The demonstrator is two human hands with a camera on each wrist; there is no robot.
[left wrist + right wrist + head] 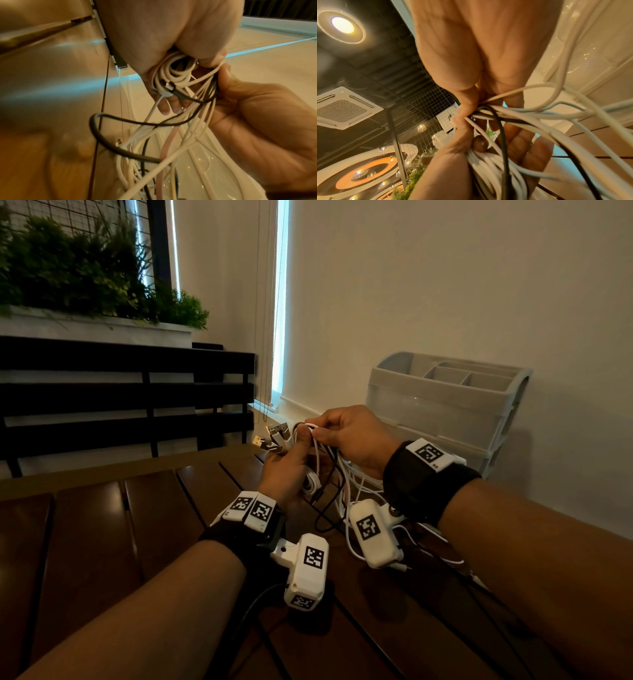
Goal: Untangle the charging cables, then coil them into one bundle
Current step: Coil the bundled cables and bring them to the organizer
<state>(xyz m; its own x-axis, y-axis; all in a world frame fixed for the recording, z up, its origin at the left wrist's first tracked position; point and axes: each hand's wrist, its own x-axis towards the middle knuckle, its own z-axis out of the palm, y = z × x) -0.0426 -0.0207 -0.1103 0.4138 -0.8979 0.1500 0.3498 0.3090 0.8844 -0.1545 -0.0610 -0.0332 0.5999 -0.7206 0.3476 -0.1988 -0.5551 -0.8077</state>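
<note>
Charging cables [317,470] are held above the desk [154,508]: coiled part gripped in left hand [286,470], loose strands pinched by right hand [356,436]. Risk: trailing tails may be snagged, tightening the tangle.

Both forearms reach forward, left hand [286,470] and right hand [356,436] touching, each grip curled tight.
</note>
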